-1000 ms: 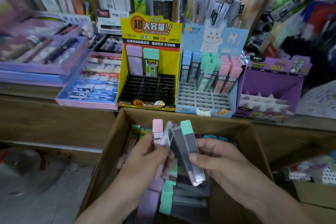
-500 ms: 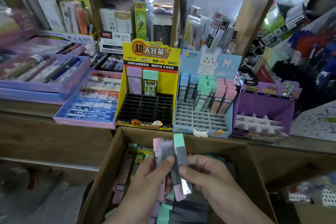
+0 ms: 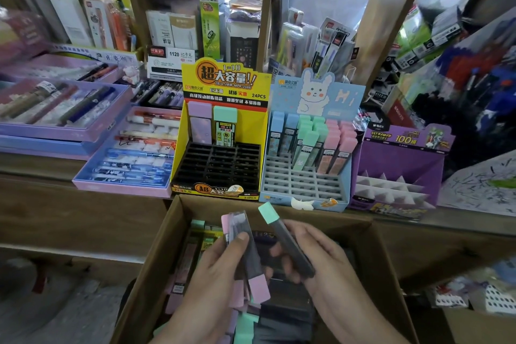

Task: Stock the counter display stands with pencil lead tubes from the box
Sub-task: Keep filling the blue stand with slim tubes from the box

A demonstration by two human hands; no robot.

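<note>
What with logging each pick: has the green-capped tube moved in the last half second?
Yes. Against the box rim, the green-capped tube has swung rightward in the right hand, clear of the pink-capped bundle.

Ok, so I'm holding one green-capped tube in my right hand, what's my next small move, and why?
Probably lift the right hand and stand its green-capped tube in the yellow stand, in the free back-row slot beside the two stocked tubes. The rest of that stand's black grid shows bare, and the left hand holds the other tubes over the box.
</note>
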